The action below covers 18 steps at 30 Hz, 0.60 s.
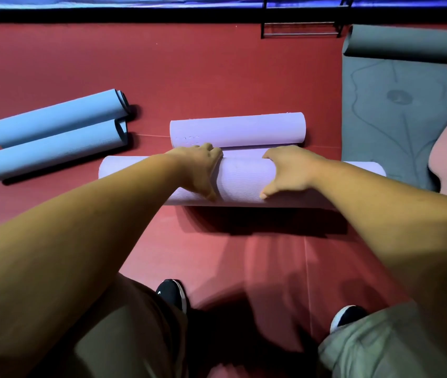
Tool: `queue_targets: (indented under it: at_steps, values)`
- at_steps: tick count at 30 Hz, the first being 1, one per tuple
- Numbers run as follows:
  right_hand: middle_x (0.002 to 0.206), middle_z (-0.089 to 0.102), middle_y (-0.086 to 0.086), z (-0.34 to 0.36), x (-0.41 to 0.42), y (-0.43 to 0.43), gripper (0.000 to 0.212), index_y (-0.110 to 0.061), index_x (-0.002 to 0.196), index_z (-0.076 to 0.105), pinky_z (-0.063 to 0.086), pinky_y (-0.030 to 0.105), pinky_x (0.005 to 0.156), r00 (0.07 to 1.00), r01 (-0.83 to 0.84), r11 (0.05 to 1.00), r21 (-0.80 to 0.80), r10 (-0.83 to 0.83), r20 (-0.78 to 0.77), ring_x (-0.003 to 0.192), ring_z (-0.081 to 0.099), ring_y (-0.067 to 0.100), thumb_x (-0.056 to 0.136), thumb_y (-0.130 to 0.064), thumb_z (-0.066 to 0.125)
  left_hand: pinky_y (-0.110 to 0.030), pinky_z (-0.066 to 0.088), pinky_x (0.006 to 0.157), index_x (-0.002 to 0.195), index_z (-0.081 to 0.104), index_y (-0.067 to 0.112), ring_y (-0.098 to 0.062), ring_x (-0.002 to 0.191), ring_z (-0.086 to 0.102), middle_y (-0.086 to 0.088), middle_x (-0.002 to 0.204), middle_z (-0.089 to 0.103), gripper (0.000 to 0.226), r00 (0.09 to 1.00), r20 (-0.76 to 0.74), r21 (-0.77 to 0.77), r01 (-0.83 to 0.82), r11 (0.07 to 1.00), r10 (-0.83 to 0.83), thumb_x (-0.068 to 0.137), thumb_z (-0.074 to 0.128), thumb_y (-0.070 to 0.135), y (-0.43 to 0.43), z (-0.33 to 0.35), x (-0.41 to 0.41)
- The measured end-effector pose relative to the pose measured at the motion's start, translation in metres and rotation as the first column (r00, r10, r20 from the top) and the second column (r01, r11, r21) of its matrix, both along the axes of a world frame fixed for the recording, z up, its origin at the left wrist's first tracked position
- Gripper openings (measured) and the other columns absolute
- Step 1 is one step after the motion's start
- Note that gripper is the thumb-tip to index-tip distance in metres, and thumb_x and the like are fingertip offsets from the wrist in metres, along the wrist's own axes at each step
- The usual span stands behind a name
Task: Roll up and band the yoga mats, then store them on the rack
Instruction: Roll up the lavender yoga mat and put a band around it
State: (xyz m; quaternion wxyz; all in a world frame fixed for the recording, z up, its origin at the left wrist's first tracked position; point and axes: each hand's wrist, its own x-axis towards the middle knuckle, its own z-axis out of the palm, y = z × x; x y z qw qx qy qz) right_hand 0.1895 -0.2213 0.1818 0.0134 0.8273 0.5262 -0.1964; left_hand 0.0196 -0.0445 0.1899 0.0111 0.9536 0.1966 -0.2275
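Bare forearms (94, 227) reach forward; left grip (199, 170) and right grip (289, 170) each curl fingers round the lilac mat roll (245, 181) between them.

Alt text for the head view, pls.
Left hand and right hand grip a lavender mat roll on the red floor. A second lavender roll lies just beyond; two blue rolls left, a half-unrolled grey mat right.

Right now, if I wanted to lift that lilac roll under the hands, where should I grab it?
Probably best: take the lilac roll around its middle, from above, one grip each side of centre, as the left hand and right hand do. It lies long and crosswise on the red floor, so its rounded top is open, and a centred hold should keep its ends level.
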Motion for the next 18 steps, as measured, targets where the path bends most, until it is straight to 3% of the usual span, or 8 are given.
queue_targets:
  at_steps: [3,6,10,15,18]
  values:
    - [0.142,0.063,0.005,0.001,-0.001,0.000,0.104,-0.016,0.144,0.056,0.048,0.034,0.093,1.000,0.009,1.000,-0.016,-0.010,-0.014,0.125,0.059,0.028,0.061,-0.069,0.090,-0.047,0.055,0.095,0.134,0.042,0.019,-0.029,0.115,0.059,-0.002,0.127,0.050,0.111,0.999,0.042,0.061,0.006,0.998,-0.008,0.049,0.089,0.073,-0.004,-0.003,-0.001]
    - [0.152,0.054,0.005,-0.001,0.001,-0.001,0.112,-0.017,0.153,0.047,0.047,0.038,0.103,0.999,0.010,1.000,-0.028,-0.011,-0.031,0.134,0.054,0.028,0.063,-0.069,0.089,-0.046,0.057,0.089,0.123,0.049,0.019,-0.027,0.103,0.060,-0.003,0.120,0.058,0.096,0.996,0.088,-0.012,-0.025,1.000,0.026,0.052,0.092,0.066,-0.003,0.000,0.002]
    - [0.158,0.040,0.005,-0.002,-0.003,-0.004,0.131,-0.026,0.163,0.025,0.040,0.051,0.114,0.997,-0.039,0.996,-0.084,0.045,0.068,0.144,0.041,0.035,0.060,-0.074,0.089,-0.041,0.055,0.089,0.129,0.056,0.022,-0.026,0.101,0.056,-0.002,0.119,0.065,0.094,0.993,0.093,-0.079,-0.064,0.995,0.071,0.056,0.092,0.067,0.002,0.003,0.003]
    - [0.151,0.050,-0.001,-0.003,0.002,0.001,0.123,-0.026,0.155,0.040,0.049,0.051,0.107,0.998,-0.049,0.998,-0.042,0.051,0.047,0.136,0.052,0.029,0.052,-0.076,0.087,-0.045,0.052,0.098,0.139,0.049,0.022,-0.031,0.113,0.058,-0.005,0.130,0.059,0.101,0.996,0.053,-0.064,-0.067,0.996,0.070,0.059,0.088,0.068,0.001,0.001,0.002]
    - [0.148,0.058,-0.001,-0.003,0.007,0.001,0.114,-0.024,0.149,0.049,0.050,0.044,0.106,1.000,-0.030,0.999,-0.020,0.030,0.008,0.132,0.056,0.025,0.054,-0.073,0.089,-0.047,0.050,0.100,0.144,0.041,0.021,-0.034,0.120,0.056,-0.008,0.133,0.049,0.110,0.997,0.074,0.060,0.024,0.998,-0.028,0.059,0.085,0.075,-0.005,-0.001,0.000]
